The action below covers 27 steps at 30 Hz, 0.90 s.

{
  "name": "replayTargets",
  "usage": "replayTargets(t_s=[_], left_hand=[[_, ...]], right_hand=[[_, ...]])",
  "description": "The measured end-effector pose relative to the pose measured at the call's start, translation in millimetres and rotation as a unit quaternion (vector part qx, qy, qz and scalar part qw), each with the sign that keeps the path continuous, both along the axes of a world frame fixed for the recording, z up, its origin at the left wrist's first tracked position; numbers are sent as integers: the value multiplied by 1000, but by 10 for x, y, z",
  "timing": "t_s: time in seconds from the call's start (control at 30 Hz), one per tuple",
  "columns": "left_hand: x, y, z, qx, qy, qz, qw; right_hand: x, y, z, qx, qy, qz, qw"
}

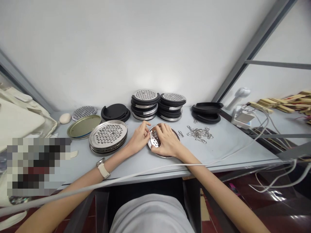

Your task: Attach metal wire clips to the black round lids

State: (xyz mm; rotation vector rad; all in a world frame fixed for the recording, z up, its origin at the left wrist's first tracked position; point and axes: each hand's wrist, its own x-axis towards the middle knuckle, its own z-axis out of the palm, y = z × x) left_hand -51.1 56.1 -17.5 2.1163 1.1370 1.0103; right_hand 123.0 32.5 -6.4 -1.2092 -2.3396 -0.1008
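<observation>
Your left hand curls at ten o'clock on a round, shiny silver metal dish; whether it grips, I cannot tell. Inside, beneath your right hand, its thumb and fingers grasp a perforated silver metal disc.

Bare tabletop to the right of the clip pile gives lateral access, bounded by the white cable. This cable runs along the front side and obstructs low entry. A loose clip lies in the strip between the metal dish and the pile. A narrow lane separates the right rear stack from the black holders. Leftward from the left hand, the grater stack blocks sideways travel
</observation>
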Motion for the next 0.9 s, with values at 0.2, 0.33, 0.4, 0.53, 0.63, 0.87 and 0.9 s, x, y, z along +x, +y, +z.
replayTargets(t_s=[0.2,0.33,0.4,0.53,0.63,0.87,0.9], left_hand=[[14,-9,7,-12,-5,-8,1000],[29,-9,15,-15,-5,-3,1000],[31,-9,17,-15,-8,0,1000],[26,-10,23,-22,-22,-5,1000],[24,-14,35,-22,-34,-11,999],[30,-18,52,-21,-40,-15,999],[31,-19,52,-21,-38,-13,999]], right_hand=[[5,10,-28,-6,3,-4,1000],[14,-4,-1,-10,-4,3,1000],[29,-5,18,-15,-6,13,1000],[70,3,53,-36,7,27,999],[92,2,81,-51,13,32,998],[82,-20,113,-40,-7,29,999],[78,-24,112,-39,-7,30,999]])
